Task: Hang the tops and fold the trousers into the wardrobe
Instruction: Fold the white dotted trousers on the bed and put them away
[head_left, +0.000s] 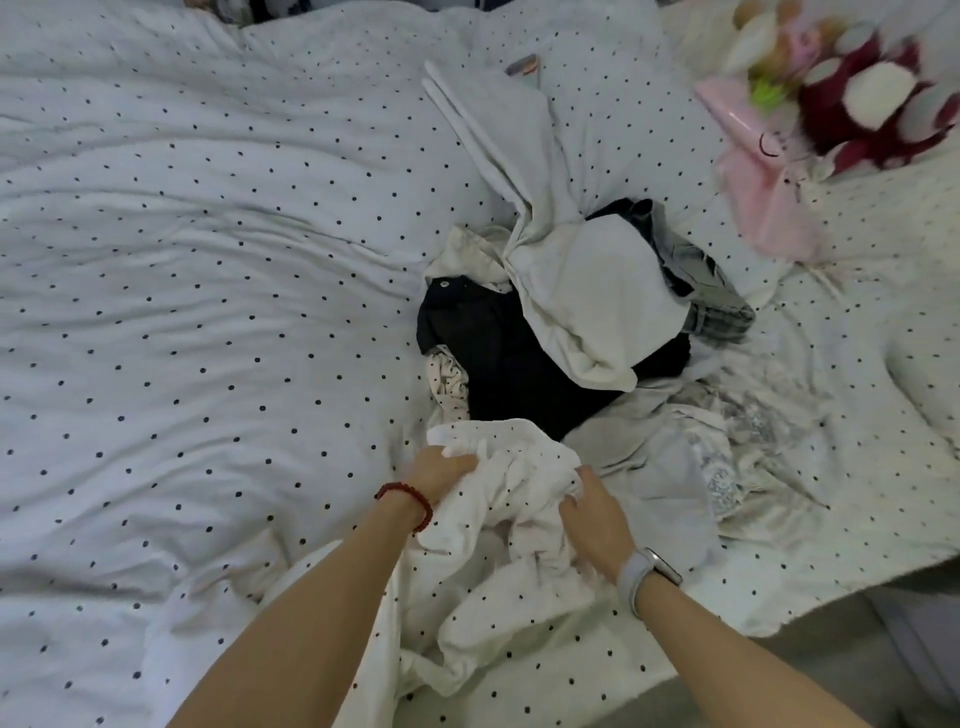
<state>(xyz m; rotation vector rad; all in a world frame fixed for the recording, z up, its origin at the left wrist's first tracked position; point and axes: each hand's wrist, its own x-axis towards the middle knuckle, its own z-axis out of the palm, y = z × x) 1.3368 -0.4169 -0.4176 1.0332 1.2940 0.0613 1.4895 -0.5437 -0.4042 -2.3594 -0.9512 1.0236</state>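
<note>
While both hands work at the near edge of the bed, a crumpled white garment (511, 499) sits bunched between them on the dotted duvet (208, 260). The left hand (441, 475), with a red bead bracelet (408, 501) at its wrist, has its fingers curled into the left side of the cloth and grips it. The right hand (597, 514), with a pale-strapped watch (647, 571) on its wrist, pinches the right side of the same garment, fingertips buried in the folds.

Just beyond the hands lies the heap of clothes. A black garment (509, 364) with a small round button at its upper left corner lies directly ahead of the fingers, touching the far edge of the white one. Over its far right part is draped a cream garment (597, 291), with a long strip of it trailing away from the hands up the bed. Past that, to the right, a grey denim piece (701, 280) pokes out from under the cream cloth. A bit of patterned fabric (447, 384) shows at the black garment's left edge, ahead of the left hand. To the right of the right hand spreads a pale lacy garment (717, 457), touching the heap.

Far ahead and to the right, soft toys (831, 104) in pink, white and dark red sit blurred at the bed's corner. A small flat object (522, 65) lies well beyond the heap; it is too blurred to identify. No writing can be read anywhere.
</note>
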